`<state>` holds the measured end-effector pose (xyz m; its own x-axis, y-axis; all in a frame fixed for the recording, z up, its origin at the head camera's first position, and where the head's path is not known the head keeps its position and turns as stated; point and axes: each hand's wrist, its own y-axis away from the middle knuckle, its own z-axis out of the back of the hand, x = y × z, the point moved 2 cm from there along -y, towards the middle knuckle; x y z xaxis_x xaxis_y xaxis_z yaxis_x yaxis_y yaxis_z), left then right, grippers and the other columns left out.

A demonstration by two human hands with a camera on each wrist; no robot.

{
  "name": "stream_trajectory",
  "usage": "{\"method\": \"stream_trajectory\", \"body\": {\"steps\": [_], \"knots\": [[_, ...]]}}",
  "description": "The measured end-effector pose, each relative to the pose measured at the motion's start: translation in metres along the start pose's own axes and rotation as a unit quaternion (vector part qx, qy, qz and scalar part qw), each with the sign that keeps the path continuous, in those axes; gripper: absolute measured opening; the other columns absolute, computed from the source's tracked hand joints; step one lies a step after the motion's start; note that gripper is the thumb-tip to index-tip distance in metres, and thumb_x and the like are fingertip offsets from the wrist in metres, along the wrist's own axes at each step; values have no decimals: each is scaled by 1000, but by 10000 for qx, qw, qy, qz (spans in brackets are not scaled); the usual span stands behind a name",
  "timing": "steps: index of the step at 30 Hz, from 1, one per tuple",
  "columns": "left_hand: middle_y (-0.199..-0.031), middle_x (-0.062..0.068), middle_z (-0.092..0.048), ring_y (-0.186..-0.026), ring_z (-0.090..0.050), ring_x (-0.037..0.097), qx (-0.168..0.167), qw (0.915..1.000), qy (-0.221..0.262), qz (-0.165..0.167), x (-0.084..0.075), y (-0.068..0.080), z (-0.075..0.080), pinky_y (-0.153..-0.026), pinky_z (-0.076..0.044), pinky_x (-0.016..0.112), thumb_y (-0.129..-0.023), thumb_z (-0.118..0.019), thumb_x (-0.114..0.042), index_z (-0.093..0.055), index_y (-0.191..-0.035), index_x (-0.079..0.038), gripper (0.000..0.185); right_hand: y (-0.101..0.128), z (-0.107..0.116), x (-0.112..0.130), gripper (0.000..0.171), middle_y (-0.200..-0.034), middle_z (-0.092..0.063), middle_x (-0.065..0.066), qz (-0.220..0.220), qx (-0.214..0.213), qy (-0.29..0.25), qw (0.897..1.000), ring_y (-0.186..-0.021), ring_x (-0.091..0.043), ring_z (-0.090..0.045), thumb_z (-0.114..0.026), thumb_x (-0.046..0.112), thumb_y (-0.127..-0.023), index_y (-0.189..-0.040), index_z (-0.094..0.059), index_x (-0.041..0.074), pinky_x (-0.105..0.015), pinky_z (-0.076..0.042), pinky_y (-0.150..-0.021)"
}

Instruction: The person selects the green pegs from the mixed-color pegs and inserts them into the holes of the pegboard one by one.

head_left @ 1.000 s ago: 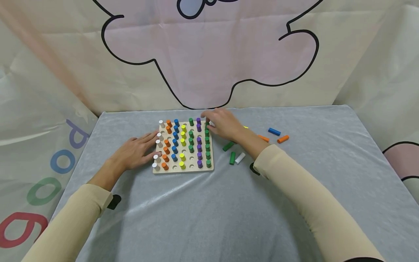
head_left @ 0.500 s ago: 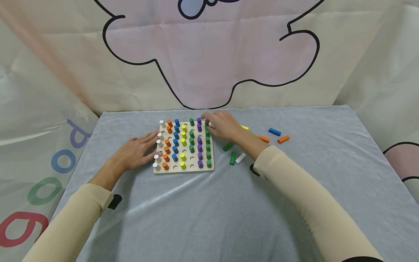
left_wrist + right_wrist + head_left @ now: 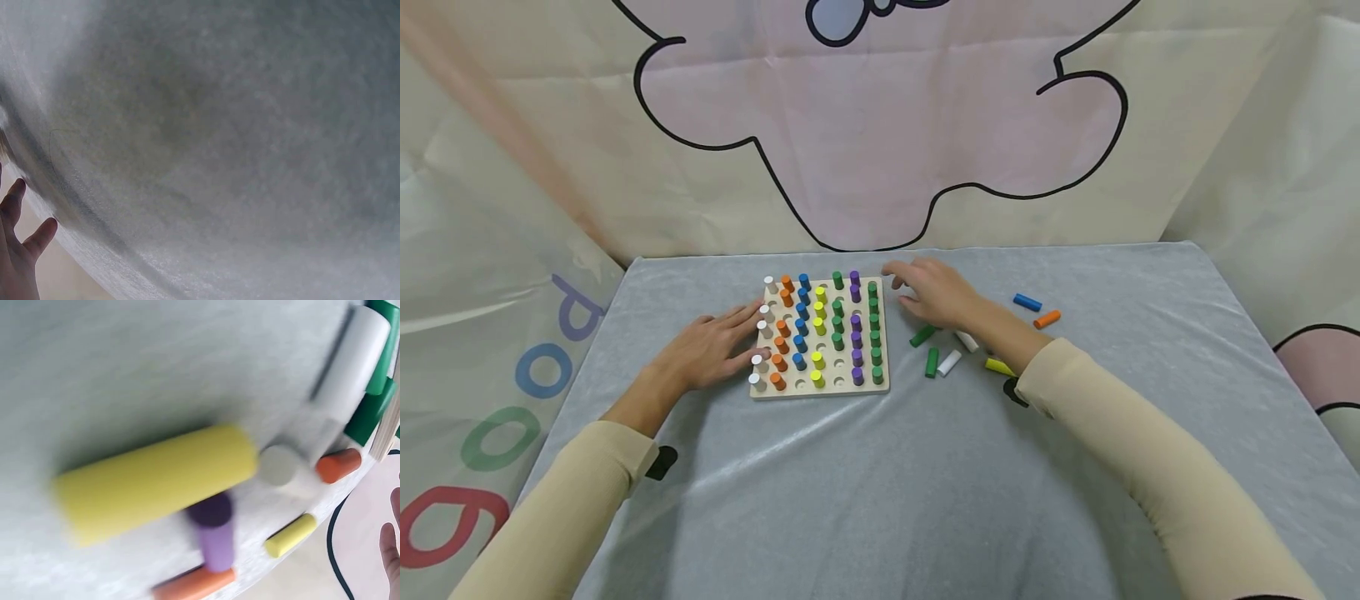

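A light wooden pegboard [image 3: 822, 395] stands on the cloth with columns of white, orange, blue, yellow, green and purple pegs. Fingers spread, my left hand [image 3: 718, 346] rests along its left edge, the thumb among the white pegs. My right hand [image 3: 936, 293] is just right of the board's far corner, fingers bent, with no peg showing in them. A green peg [image 3: 872, 288] stands at that corner, clear of the fingertips. Beneath the right hand and wrist lie loose green [image 3: 922, 336], white [image 3: 950, 362] and yellow [image 3: 1000, 367] pegs.
A blue peg [image 3: 1027, 302] and an orange peg [image 3: 1047, 318] lie farther right on the grey cloth [image 3: 850, 500]. In the right wrist view a purple peg [image 3: 217, 544] lies past a large yellow one [image 3: 156, 481]. A printed backdrop [image 3: 880, 167] rises behind the table.
My right hand has moved right, away from the board's far right corner, uncovering the green peg there. A yellow and a white peg now show by the wrist. The left hand stays put.
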<state>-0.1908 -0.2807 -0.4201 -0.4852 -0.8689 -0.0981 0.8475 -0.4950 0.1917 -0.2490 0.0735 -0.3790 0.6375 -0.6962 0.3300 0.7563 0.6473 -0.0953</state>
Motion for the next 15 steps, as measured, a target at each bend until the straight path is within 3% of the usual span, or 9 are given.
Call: {"method": "stream_trajectory", "body": {"steps": [9, 15], "knots": [[-165, 13, -16, -147, -27, 38, 94, 9999, 17, 67, -1, 1, 2, -107, -33, 64, -99, -43, -60, -26, -158, -7, 81, 26, 0, -12, 41, -112, -72, -6, 254, 170, -326, 9990, -107, -26, -64, -71, 9, -92, -131, -60, 6, -47, -46, -99], [-165, 13, -17, -146, -27, 39, 83, 9999, -31, 83, -3, 0, 2, -106, -34, 64, -99, -42, -61, -26, -157, -7, 82, 41, -2, -16, 41, -110, -72, -4, 99, 423, -359, 9984, -103, -24, -63, -74, 12, -91, -130, -62, 8, -45, -47, -97]]}}
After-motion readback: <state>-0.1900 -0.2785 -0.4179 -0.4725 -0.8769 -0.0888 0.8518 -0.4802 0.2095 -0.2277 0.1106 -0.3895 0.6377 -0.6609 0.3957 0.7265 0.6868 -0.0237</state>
